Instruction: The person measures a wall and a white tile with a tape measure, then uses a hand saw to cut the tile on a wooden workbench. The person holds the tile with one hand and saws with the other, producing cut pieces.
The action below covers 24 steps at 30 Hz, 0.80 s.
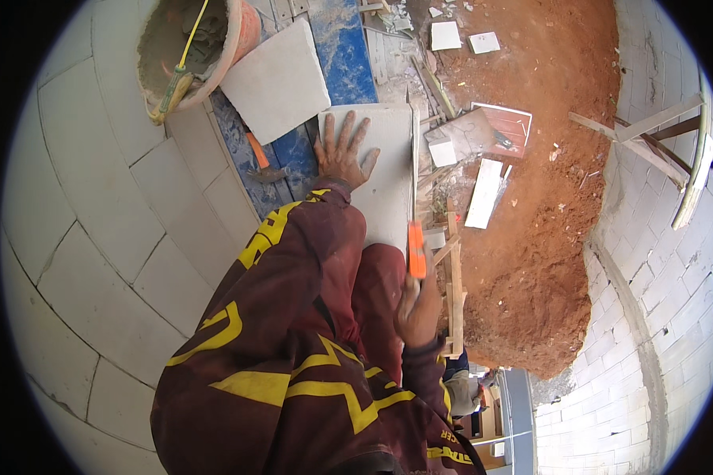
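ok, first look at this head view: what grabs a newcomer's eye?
Probably the bright orange object in the right hand, just right of the knee near the centre. Then the left hand, spread on a pale block above it. The mortar bucket at upper left and reddish soil at right also stand out.

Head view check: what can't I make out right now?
All in the head view:
- White block: near end hidden by the person's knee.
- Left hand: palm hidden, as it faces down on the block.
- Orange tool in the right hand: working end too indistinct to tell.
- Bucket: far side cut off by the top edge.
- Another person: partly hidden by the right sleeve.
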Each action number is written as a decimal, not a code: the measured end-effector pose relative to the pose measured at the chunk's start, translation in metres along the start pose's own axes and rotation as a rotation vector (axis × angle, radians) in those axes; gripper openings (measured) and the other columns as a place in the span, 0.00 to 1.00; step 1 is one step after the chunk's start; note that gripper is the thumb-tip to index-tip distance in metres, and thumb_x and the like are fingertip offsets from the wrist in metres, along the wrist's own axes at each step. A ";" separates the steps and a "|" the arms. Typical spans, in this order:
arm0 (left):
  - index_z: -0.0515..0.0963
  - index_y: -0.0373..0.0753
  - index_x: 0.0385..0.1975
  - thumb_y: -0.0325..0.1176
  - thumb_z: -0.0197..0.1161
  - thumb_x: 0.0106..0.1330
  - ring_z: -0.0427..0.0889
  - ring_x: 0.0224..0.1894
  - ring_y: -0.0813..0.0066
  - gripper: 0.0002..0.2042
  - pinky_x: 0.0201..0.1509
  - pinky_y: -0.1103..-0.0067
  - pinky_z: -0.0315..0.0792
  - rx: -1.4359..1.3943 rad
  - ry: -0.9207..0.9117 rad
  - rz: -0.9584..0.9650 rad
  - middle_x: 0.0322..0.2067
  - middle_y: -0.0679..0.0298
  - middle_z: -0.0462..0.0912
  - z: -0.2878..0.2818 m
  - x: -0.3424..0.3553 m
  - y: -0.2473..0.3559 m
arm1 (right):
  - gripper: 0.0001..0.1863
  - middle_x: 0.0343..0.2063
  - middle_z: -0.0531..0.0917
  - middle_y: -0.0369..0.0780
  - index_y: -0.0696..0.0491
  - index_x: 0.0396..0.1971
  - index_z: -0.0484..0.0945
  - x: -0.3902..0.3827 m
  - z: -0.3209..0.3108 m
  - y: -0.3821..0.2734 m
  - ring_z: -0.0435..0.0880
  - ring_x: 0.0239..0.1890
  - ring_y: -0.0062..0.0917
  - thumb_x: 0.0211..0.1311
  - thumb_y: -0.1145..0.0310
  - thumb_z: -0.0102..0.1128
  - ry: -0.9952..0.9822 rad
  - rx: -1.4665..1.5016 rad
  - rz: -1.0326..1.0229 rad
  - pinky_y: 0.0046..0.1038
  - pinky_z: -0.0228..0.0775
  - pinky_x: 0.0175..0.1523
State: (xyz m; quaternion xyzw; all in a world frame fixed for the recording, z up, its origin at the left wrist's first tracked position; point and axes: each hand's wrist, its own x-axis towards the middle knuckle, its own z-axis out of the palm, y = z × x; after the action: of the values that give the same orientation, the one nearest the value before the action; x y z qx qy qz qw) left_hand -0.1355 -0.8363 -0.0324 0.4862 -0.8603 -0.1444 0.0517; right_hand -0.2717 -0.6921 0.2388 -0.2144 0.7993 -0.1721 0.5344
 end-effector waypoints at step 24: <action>0.65 0.54 0.73 0.52 0.65 0.64 0.46 0.78 0.45 0.36 0.73 0.47 0.47 -0.009 -0.078 -0.063 0.76 0.61 0.57 -0.008 -0.006 0.007 | 0.26 0.41 0.85 0.55 0.61 0.69 0.63 0.057 0.010 0.076 0.84 0.32 0.47 0.75 0.69 0.48 0.034 0.070 -0.179 0.43 0.73 0.38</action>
State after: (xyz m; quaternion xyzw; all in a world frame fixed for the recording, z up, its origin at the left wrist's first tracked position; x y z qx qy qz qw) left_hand -0.1365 -0.8298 -0.0225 0.5070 -0.8452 -0.1687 0.0158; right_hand -0.2934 -0.6586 0.1521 -0.2633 0.7793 -0.2508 0.5103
